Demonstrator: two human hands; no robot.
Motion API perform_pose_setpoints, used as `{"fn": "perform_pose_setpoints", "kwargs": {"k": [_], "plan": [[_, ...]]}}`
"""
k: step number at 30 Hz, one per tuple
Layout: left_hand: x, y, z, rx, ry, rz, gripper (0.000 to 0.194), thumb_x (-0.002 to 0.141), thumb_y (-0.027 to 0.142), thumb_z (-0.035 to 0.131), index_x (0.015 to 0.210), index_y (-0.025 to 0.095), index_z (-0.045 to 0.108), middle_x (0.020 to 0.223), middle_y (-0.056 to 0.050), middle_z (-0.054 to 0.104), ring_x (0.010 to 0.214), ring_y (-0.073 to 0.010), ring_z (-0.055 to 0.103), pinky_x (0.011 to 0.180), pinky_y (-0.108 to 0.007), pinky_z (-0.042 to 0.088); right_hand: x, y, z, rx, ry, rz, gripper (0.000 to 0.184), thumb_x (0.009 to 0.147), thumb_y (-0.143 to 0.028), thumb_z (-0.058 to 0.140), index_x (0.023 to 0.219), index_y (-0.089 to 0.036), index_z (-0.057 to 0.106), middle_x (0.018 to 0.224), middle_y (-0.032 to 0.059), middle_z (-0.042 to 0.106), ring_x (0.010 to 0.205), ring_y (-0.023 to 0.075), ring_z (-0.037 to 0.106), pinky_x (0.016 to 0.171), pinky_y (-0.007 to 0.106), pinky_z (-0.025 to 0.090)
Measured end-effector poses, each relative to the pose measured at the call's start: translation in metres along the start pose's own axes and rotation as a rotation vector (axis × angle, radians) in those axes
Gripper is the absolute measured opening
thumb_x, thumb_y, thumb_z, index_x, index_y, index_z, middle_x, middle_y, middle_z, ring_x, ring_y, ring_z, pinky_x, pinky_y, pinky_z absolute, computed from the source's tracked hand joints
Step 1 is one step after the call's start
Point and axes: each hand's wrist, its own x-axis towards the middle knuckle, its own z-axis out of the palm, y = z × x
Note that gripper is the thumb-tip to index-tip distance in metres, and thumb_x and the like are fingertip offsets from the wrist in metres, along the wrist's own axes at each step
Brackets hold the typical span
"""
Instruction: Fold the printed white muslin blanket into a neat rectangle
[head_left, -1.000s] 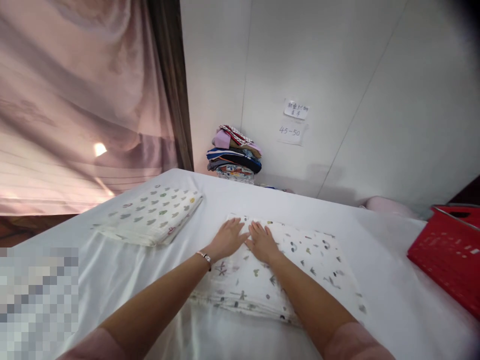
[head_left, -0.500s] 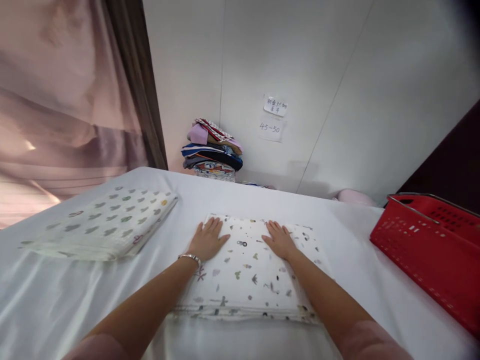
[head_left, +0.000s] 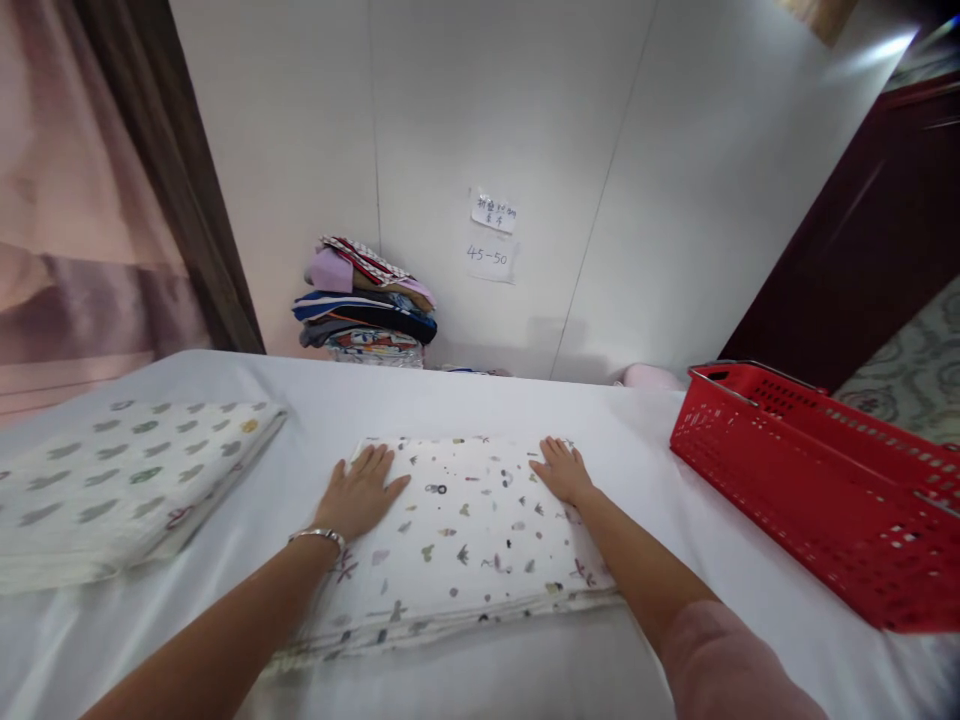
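A folded white cloth [head_left: 465, 540] with small scattered prints lies in front of me, its layered edge facing me. My left hand [head_left: 361, 493] rests flat on its far left corner, fingers spread, with a silver bracelet at the wrist. On the far right corner lies my right hand [head_left: 562, 470], palm down and fingers apart. To the left is a second folded white cloth [head_left: 112, 480] with grey cloud-like shapes, apart from both hands.
The white-covered table [head_left: 480, 395] runs up to the wall. A red perforated basket [head_left: 795, 490] stands at the right. Behind the table's far edge rises a stack of folded fabrics [head_left: 367, 300]. Paper labels [head_left: 491, 235] hang on the wall, and a pinkish curtain [head_left: 45, 220] hangs at left.
My right hand has slid right to the cloth's far right corner, and my hands are farther apart. The view has turned right, showing more of the red basket.
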Motion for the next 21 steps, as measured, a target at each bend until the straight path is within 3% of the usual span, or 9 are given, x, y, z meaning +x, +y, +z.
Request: {"fn": "perform_pose_setpoints", "kwargs": {"k": [5,11,13,16,21], "plan": [[0.000,0.003,-0.006,0.003,-0.050,-0.025,0.062,0.086,0.052,0.025,0.136,0.016,0.038,0.146,-0.008,0.031,0.136,-0.0275,0.020,0.105,-0.055,0.018,0.003,0.001,-0.004,0.039,-0.009,-0.011,0.064,0.090,-0.055,0.016,0.144,-0.020,0.022,0.152,0.0038,0.011,0.139,0.0207,0.004,0.109,0.044,0.005],[-0.003,0.003,-0.005,-0.025,-0.027,-0.016,0.060,0.087,0.050,0.026,0.136,0.018,0.038,0.146,-0.009,0.031,0.136,-0.0286,0.020,0.105,-0.057,0.018,0.004,0.020,0.002,0.030,0.004,0.110,0.066,0.089,-0.056,0.019,0.144,-0.019,0.020,0.152,0.0051,0.008,0.139,0.0230,0.003,0.108,0.050,0.009],[-0.004,0.004,-0.004,-0.022,-0.024,-0.016,0.058,0.088,0.049,0.026,0.136,0.019,0.039,0.146,-0.008,0.031,0.136,-0.0279,0.021,0.105,-0.056,0.017,0.008,0.012,-0.001,-0.003,0.005,0.108,0.067,0.089,-0.055,0.020,0.143,-0.016,0.024,0.152,0.0083,0.010,0.139,0.0253,0.003,0.107,0.052,0.007],[-0.005,0.004,-0.003,-0.016,-0.010,-0.015,0.058,0.088,0.049,0.028,0.136,0.019,0.039,0.146,-0.008,0.031,0.136,-0.0276,0.021,0.105,-0.056,0.017,0.013,-0.031,-0.007,-0.025,0.050,-0.015,0.069,0.088,-0.057,0.022,0.142,-0.014,0.026,0.152,0.0102,0.007,0.139,0.0263,-0.003,0.107,0.052,0.000],[-0.006,0.004,-0.001,-0.025,-0.008,-0.026,0.059,0.088,0.050,0.027,0.137,0.019,0.038,0.146,-0.009,0.031,0.136,-0.0272,0.021,0.106,-0.055,0.017,0.018,-0.137,-0.001,0.066,-0.018,-0.419,0.073,0.087,-0.061,0.021,0.145,-0.017,0.018,0.152,0.0060,0.008,0.139,0.0217,-0.002,0.109,0.045,-0.003]]}}
